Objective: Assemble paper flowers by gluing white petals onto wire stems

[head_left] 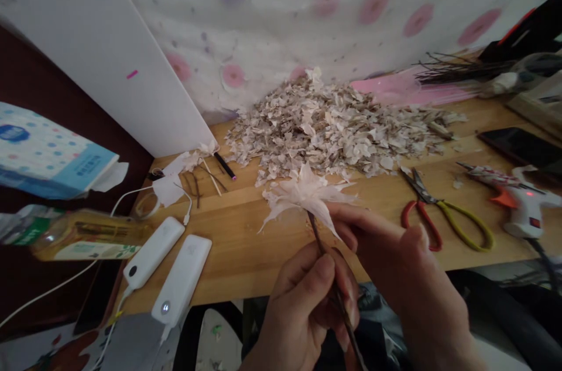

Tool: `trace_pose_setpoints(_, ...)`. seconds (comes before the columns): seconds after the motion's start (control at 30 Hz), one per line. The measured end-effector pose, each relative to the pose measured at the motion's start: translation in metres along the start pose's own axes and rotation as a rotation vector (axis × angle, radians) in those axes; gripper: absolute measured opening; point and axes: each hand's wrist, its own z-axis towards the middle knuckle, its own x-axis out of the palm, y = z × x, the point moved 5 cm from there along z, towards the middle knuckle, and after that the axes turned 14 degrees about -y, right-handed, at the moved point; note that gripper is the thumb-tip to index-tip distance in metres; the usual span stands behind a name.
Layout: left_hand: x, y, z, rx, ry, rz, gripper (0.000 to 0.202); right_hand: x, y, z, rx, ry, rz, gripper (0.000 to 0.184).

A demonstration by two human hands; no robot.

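A pale handmade flower (302, 189) with thin whitish petals tops a dark twig stem (317, 232). My left hand (307, 295) pinches that stem below the bloom, thumb and fingers closed round it. On the bloom's right side, my right hand (390, 265) reaches its extended fingers to the petals' lower edge; the fingertips are partly hidden behind a petal, so I cannot see if they grip it. Behind the flower spreads a large heap of dry whitish petals (325, 131) on the wooden table (237, 242).
To the right lie scissors (432, 201) with red and yellow handles, a hot glue gun (522, 201), a phone (522, 148) and dark twigs (456, 69). At left are two white power banks (182, 277), an oil-coloured bottle (92, 233), a tissue pack (48, 151) and a black marker (225, 166).
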Motion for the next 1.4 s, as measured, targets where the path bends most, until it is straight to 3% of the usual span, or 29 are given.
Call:
trace_pose_setpoints(0.1,0.001,0.000,-0.001,0.011,0.025,0.004,0.036,0.002,-0.005,0.000,0.222,0.030,0.251,0.065)
trace_pose_setpoints(0.17,0.001,0.000,-0.002,0.010,0.055,-0.010,0.034,0.002,-0.006,0.000,0.268,0.036,0.292,0.066)
trace_pose_setpoints(0.73,-0.004,-0.006,-0.005,0.065,0.160,-0.069,0.037,0.004,-0.005,-0.006,0.335,0.120,0.403,0.056)
trace_pose_setpoints(0.87,-0.010,-0.010,0.003,0.089,0.221,-0.070,0.037,-0.001,-0.005,-0.008,0.303,0.077,0.382,0.035)
trace_pose_setpoints(1.0,-0.022,-0.016,0.016,0.092,0.200,-0.053,0.031,-0.014,-0.011,-0.003,0.245,-0.013,0.417,0.016)
trace_pose_setpoints(1.2,-0.033,-0.026,0.028,0.177,0.195,-0.048,0.026,-0.055,-0.031,0.002,0.274,-0.379,0.482,0.040)
trace_pose_setpoints(1.4,-0.032,-0.029,0.031,0.143,0.309,-0.166,0.024,-0.056,-0.032,0.005,0.199,-0.347,0.488,0.054)
